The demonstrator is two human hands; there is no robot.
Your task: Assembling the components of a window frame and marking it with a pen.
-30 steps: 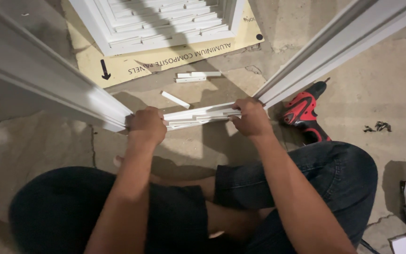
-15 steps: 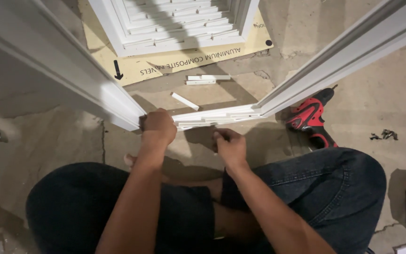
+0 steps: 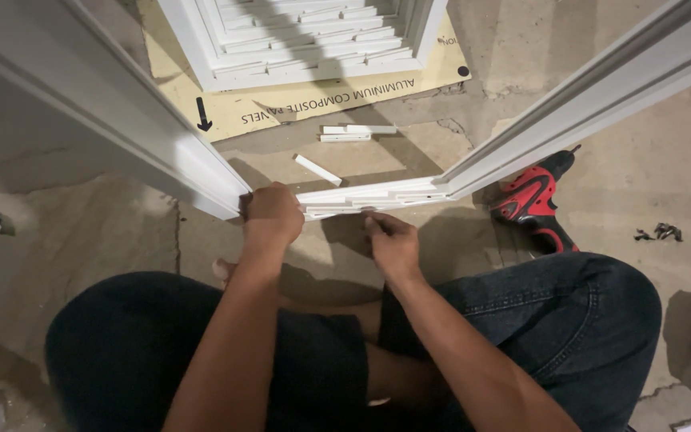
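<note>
We see the left hand (image 3: 272, 216) closed in a fist-like grip over the corner where the left rail (image 3: 97, 104) meets the near strip (image 3: 373, 196), a short white moulding that runs between the two long rails. The right hand (image 3: 392, 244) sits just below the middle of the strip, fingers curled narrow with the tips touching its underside; whether it pinches anything small we cannot tell. The strip lies near the middle of the scene, just above the floor (image 3: 73, 240), its right end butting the right rail (image 3: 593, 96), which rises away to the far right. The left rail rises to the far left. Both rails are white and profiled. We note dark jeans (image 3: 569, 328) on the bent knees, near side, with the forearms crossing over them. Right of the strip, just beyond the right knee, a red and black drill (image 3: 533, 204) lies on the floor. Far of the strip, three short white offcuts (image 3: 317, 170) lie loose on the floor, well apart from the hands. Farther still, a tan board (image 3: 313, 100) carries a white framed panel (image 3: 313, 40) stacked with similar mouldings. A small dark scrap (image 3: 659, 232) lies on the floor at right.
</note>
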